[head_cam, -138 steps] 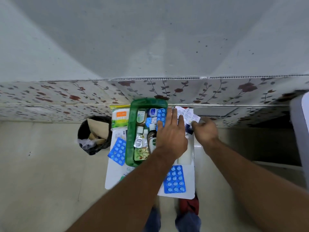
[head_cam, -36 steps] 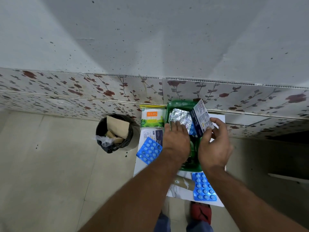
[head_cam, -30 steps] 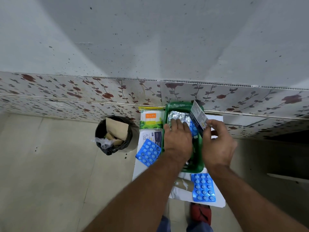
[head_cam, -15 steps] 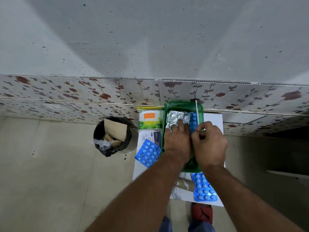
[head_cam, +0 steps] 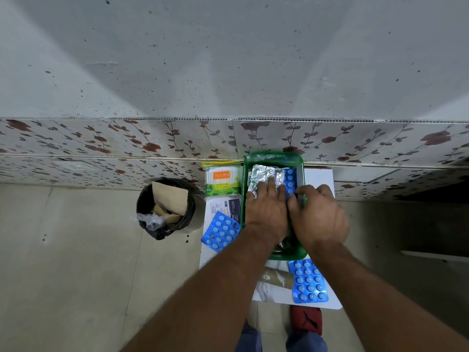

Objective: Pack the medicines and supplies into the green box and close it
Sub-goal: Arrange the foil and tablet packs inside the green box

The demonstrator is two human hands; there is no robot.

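Pressing risk: the left hand [head_cam: 266, 212] lies flat on the foil strips [head_cam: 264, 177], which could spring out when freed.
Green box [head_cam: 274, 156]: on the white counter [head_cam: 319, 177], heaped; closing may jam.
Right hand [head_cam: 318, 217]: fingers curled into the box's right side; grip unclear.
Loose blue pill sheets [head_cam: 221, 231]: unpacked, easily forgotten.

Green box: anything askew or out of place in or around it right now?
Nothing spilled or damaged. The crumpled foil strip lies loosely atop the green box under the left hand. One blue blister pack overhangs the white table's left edge, tilted.
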